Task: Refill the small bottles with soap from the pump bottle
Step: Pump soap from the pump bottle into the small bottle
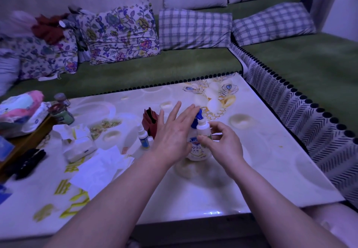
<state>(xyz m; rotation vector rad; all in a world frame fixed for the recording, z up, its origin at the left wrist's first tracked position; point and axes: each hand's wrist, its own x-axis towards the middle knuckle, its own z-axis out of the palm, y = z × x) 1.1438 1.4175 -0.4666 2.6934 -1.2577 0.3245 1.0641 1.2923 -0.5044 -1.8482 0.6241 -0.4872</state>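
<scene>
View from a head-worn camera, looking down at a person's two bare arms over a pale, glossy patterned bench (251, 170). In the middle of the bench stands one white pump bottle (193, 148) with a blue pump head. The left hand (172, 131) lies flat over the pump head, fingers straight and spread, gripping nothing. The right hand (222, 141) has its thumb and fingertips curled round one small bottle (203, 127), white, held upright right in front of the pump bottle, its top close under the blue nozzle.

The step appears to be pumping soap into the held bottle. To do it well, the bottle's mouth likely needs to sit directly beneath the spout, held steady, with slow, short presses so the soap does not run down the outside. Whether the mouth is uncapped cannot be made out.

Counted: one pump bottle; two small bottles for certain, the held one and a second small bottle (143, 136) with a blue label standing on the bench left of the left hand. A small white shape beside it is too unclear to name. Two dark-lidded jars (62, 112) stand at the far left
</scene>
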